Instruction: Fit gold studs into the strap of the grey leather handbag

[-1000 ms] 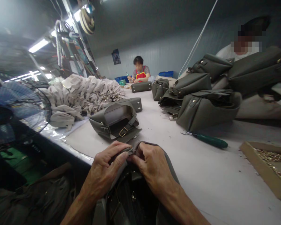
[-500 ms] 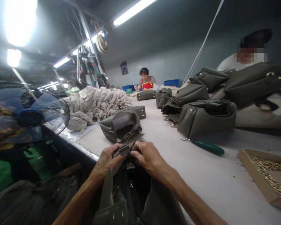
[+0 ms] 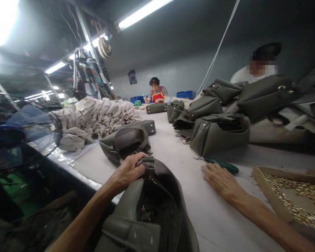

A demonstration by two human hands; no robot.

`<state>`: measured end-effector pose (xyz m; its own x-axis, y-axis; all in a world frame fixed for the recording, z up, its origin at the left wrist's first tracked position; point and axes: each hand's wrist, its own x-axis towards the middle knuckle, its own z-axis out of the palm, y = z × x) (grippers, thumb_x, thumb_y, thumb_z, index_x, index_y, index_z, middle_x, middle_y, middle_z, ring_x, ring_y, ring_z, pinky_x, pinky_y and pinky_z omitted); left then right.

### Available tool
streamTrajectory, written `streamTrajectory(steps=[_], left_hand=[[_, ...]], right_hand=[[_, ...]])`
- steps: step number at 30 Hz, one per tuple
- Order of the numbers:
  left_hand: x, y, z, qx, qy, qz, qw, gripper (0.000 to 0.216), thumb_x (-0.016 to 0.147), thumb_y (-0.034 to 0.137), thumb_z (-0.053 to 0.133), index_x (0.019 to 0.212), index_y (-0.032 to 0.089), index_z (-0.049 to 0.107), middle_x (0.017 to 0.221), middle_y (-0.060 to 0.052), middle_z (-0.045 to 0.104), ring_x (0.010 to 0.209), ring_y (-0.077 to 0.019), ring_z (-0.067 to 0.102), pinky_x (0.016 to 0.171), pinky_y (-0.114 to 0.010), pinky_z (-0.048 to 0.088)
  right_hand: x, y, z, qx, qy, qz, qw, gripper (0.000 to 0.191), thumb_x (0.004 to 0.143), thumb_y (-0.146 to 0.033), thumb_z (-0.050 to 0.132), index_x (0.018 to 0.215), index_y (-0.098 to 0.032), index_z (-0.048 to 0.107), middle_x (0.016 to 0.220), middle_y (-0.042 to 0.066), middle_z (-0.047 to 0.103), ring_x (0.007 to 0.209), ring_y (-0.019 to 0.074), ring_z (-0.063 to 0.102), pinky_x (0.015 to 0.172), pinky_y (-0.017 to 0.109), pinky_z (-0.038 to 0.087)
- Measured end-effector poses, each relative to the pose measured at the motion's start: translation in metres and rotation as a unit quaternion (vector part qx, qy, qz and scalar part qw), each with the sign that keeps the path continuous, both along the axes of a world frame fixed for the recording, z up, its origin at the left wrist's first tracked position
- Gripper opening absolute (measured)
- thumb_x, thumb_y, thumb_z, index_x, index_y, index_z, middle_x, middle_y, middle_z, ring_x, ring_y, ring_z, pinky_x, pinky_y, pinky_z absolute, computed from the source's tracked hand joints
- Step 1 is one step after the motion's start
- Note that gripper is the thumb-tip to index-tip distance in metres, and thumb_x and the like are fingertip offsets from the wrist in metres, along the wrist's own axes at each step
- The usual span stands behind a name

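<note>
- Right hand (image 3: pixel 217 178) no longer pinches the top edge of the grey-green bag (image 3: pixel 128 204) as it does half a second ago; it now lies out to the right, at the green-handled tool (image 3: pixel 225 167).
- Its fingers overlap the near side of the handle; I cannot tell whether they close on it.
- The left hand (image 3: pixel 130 169) stays at the far end of the bag's top edge, thumb and fingers narrow around a gathered fold there.
- The grey-green bag sits low and central, nearest the wearer, its mouth gaping upward and a zip showing along the inside.
- The tool lies on the pale table (image 3: pixel 173 164), its thin metal end pointing left.
- Right of the right hand, a cardboard tray (image 3: pixel 270 196) holds many small gold-coloured metal pieces (image 3: pixel 301 185).
- Just beyond the left hand rests a second bag (image 3: pixel 109 145), also open.
- Past the tool, similar bags (image 3: pixel 215 136) stand heaped.
- Farther left is a pile of pale fabric pieces (image 3: pixel 94 115), with a fan (image 3: pixel 42 131) beside it.
- At the far end sits a co-worker in a red apron (image 3: pixel 157 97).
</note>
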<state>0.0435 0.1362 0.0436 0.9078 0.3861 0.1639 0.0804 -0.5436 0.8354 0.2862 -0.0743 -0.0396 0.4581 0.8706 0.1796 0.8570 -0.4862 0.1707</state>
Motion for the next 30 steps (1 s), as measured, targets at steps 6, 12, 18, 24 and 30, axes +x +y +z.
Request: streamTrajectory(steps=[6,12,18,24,30], left_hand=[[0.0,0.005,-0.01,-0.088,-0.033,-0.002,0.996,0.029,0.079,0.035,0.064,0.096,0.014,0.056,0.093,-0.006,0.066,0.086,-0.0188,0.062,0.076,-0.024,0.048],[-0.024,0.005,-0.01,-0.087,0.0,0.083,0.993,0.033,0.069,0.042,0.072,0.091,0.017,0.071,0.097,-0.006,0.069,0.087,-0.023,0.064,0.072,-0.022,0.051],[-0.031,0.006,-0.021,-0.187,-0.018,0.076,0.979,0.04,0.069,0.054,0.07,0.091,0.02,0.074,0.092,-0.008,0.07,0.092,-0.0296,0.063,0.072,-0.03,0.053],[-0.016,0.009,-0.026,-0.011,-0.03,0.024,0.999,0.033,0.084,0.049,0.054,0.097,0.023,0.071,0.098,-0.004,0.068,0.091,-0.0246,0.062,0.074,-0.025,0.05],[0.004,-0.024,-0.009,0.123,0.015,0.017,0.992,0.032,0.093,0.033,0.038,0.114,0.022,0.058,0.096,-0.005,0.065,0.09,-0.0226,0.058,0.081,-0.029,0.04]], right_hand=[[0.016,-0.005,-0.003,0.016,0.007,0.03,0.999,0.021,0.089,-0.005,0.044,0.089,-0.015,0.062,0.096,0.009,0.059,0.092,0.021,0.054,0.078,0.029,0.04],[0.012,-0.004,0.011,0.018,-0.052,-0.037,0.998,0.027,0.089,-0.002,0.041,0.108,-0.008,0.061,0.111,0.016,0.057,0.1,0.0276,0.049,0.083,0.036,0.039],[0.032,0.007,0.008,0.007,-0.067,-0.072,0.995,0.024,0.09,-0.003,0.045,0.108,-0.008,0.06,0.102,0.016,0.061,0.1,0.0284,0.047,0.078,0.035,0.039],[0.042,0.004,0.023,-0.019,-0.024,-0.085,0.996,0.012,0.085,-0.006,0.056,0.084,-0.015,0.064,0.088,0.01,0.062,0.089,0.0232,0.054,0.069,0.027,0.04],[0.046,-0.014,0.013,-0.023,-0.014,-0.039,0.999,0.017,0.083,-0.019,0.06,0.098,-0.013,0.063,0.102,0.014,0.061,0.096,0.0298,0.056,0.077,0.036,0.045]])
